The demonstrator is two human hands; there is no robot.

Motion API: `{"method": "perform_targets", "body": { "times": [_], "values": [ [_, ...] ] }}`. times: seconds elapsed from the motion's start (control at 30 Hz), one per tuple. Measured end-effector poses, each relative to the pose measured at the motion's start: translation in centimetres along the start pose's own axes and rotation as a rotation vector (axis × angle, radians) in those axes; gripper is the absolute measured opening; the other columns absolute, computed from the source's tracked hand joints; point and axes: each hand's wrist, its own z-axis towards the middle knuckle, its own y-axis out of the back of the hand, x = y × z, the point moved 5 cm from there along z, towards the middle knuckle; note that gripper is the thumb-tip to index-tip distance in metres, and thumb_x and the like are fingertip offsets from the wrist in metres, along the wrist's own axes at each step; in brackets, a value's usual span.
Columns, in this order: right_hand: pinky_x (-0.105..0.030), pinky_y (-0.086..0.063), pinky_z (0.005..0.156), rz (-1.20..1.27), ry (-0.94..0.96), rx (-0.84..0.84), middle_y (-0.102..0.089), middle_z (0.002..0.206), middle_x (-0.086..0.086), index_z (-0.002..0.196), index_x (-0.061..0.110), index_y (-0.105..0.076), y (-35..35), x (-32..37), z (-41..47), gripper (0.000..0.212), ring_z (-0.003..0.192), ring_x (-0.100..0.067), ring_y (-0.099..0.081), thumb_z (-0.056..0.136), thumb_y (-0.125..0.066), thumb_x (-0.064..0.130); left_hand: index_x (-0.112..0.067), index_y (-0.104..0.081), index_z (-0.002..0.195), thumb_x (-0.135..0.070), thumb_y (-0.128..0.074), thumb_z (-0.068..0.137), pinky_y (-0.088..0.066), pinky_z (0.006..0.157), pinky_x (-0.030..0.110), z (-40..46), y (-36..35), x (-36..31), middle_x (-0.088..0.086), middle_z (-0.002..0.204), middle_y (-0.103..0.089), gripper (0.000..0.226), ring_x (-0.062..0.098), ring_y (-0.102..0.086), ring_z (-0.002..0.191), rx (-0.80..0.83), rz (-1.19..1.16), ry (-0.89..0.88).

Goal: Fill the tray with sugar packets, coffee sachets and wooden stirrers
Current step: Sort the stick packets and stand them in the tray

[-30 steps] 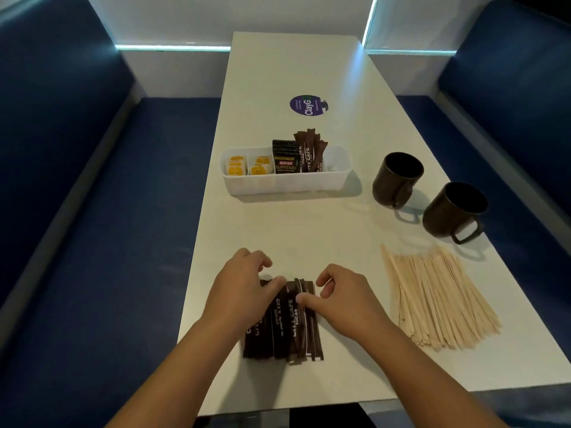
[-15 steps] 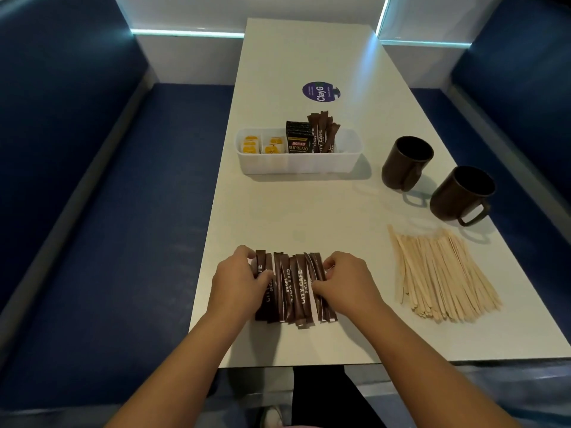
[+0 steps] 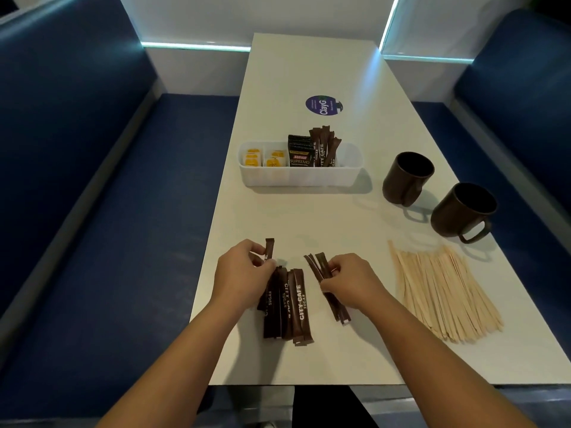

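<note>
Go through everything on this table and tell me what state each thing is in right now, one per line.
Tray: upright, partly filled, right end bare.
Coffee sachets: standing in tray.
Sugar sticks in tray: standing, leaning.
Loose sugar sticks: flat on table.
Left hand: pinching one sugar stick.
Right hand: gripping a few sugar sticks.
Stirrers: fanned flat on table.
Two mugs: upright.

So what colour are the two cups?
Dark brown, both mugs, seen from the head view.
</note>
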Motion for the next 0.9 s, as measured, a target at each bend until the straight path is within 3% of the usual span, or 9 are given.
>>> {"method": "perform_targets", "body": {
  "times": [0.1, 0.17, 0.23, 0.4, 0.53, 0.67, 0.77, 0.83, 0.9],
  "values": [
    [-0.03, -0.054, 0.061, 0.162, 0.038, 0.001, -0.06, 0.067, -0.002, 0.083, 0.008, -0.068, 1.8, 0.3, 1.0, 0.005, 0.064, -0.02, -0.063, 0.078, -0.069, 0.006, -0.02, -0.064, 0.109, -0.026, -0.065, 0.089, -0.044, 0.054, 0.02, 1.0, -0.2, -2.1, -0.009, 0.089, -0.063, 0.021, 0.008, -0.062, 0.075, 0.01, -0.042, -0.057],
    [-0.041, -0.06, 0.075, 0.305, 0.068, -0.019, -0.067, 0.075, -0.011, 0.083, 0.009, -0.068, 3.6, 0.9, 1.9, 0.006, 0.078, -0.03, -0.07, 0.078, -0.071, 0.006, -0.021, -0.062, 0.115, -0.025, -0.062, 0.091, -0.048, 0.057, 0.021, 2.0, -0.3, -3.9, -0.009, 0.091, -0.063, 0.025, 0.011, -0.064, 0.078, 0.017, -0.067, -0.096],
    [-0.044, -0.058, 0.081, 0.411, 0.1, -0.044, -0.071, 0.085, -0.013, 0.088, 0.01, -0.069, 5.6, 1.8, 3.1, 0.01, 0.084, -0.03, -0.07, 0.08, -0.072, 0.006, -0.023, -0.056, 0.125, -0.024, -0.06, 0.092, -0.051, 0.064, 0.024, 3.4, -0.5, -6.1, -0.008, 0.093, -0.063, 0.034, 0.014, -0.064, 0.082, 0.017, -0.078, -0.143],
    [-0.037, -0.058, 0.08, 0.584, 0.176, -0.15, -0.072, 0.095, -0.01, 0.092, 0.014, -0.069, 10.8, 4.6, 7.1, 0.012, 0.092, -0.026, -0.069, 0.083, -0.071, 0.007, -0.031, -0.037, 0.143, -0.017, -0.057, 0.094, -0.052, 0.072, 0.022, 7.2, -0.8, -12.2, -0.004, 0.102, -0.06, 0.054, 0.013, -0.063, 0.087, 0.005, -0.099, -0.34],
    [-0.042, -0.056, 0.083, 0.598, 0.235, -0.263, -0.072, 0.088, -0.004, 0.081, 0.022, -0.066, 14.0, 6.7, 11.1, 0.011, 0.089, -0.024, -0.069, 0.083, -0.071, 0.013, -0.027, -0.044, 0.139, -0.014, -0.055, 0.095, -0.052, 0.071, 0.019, 10.8, -1.1, -16.3, -0.014, 0.089, -0.058, 0.047, 0.008, -0.062, 0.079, -0.051, -0.112, -0.459],
    [-0.033, -0.053, 0.071, 0.517, 0.291, -0.37, -0.066, 0.076, 0.005, 0.076, 0.025, -0.064, 15.8, 8.4, 14.4, 0.013, 0.076, -0.015, -0.064, 0.083, -0.071, 0.017, -0.026, -0.046, 0.134, -0.014, -0.055, 0.096, -0.05, 0.058, 0.008, 13.9, -1.7, -19.2, -0.012, 0.089, -0.057, 0.042, 0.002, -0.063, 0.072, -0.114, -0.128, -0.561],
    [-0.021, -0.044, 0.06, 0.457, 0.289, -0.38, -0.066, 0.074, 0.005, 0.08, 0.021, -0.065, 16.0, 9.1, 17.3, 0.008, 0.068, -0.009, -0.062, 0.083, -0.071, 0.016, -0.026, -0.046, 0.133, -0.013, -0.055, 0.095, -0.057, 0.065, 0.02, 16.9, -3.0, -20.3, -0.004, 0.095, -0.061, 0.041, 0.008, -0.065, 0.076, -0.13, -0.079, -0.622],
    [-0.021, -0.045, 0.059, 0.414, 0.283, -0.377, -0.067, 0.075, 0.006, 0.082, 0.021, -0.066, 15.5, 9.2, 17.9, 0.006, 0.069, -0.009, -0.064, 0.082, -0.071, 0.017, -0.027, -0.048, 0.131, -0.015, -0.056, 0.094, -0.057, 0.071, 0.035, 17.7, -3.7, -19.9, -0.003, 0.093, -0.064, 0.04, 0.015, -0.064, 0.082, -0.125, 0.012, -0.637],
    [-0.024, -0.048, 0.061, 0.357, 0.264, -0.371, -0.067, 0.074, 0.007, 0.084, 0.022, -0.067, 15.2, 9.1, 19.0, 0.005, 0.07, -0.01, -0.065, 0.082, -0.071, 0.018, -0.028, -0.049, 0.13, -0.017, -0.058, 0.093, -0.053, 0.074, 0.04, 18.8, -4.7, -19.4, -0.004, 0.093, -0.066, 0.04, 0.018, -0.06, 0.088, -0.126, 0.112, -0.629]
  ]
}}
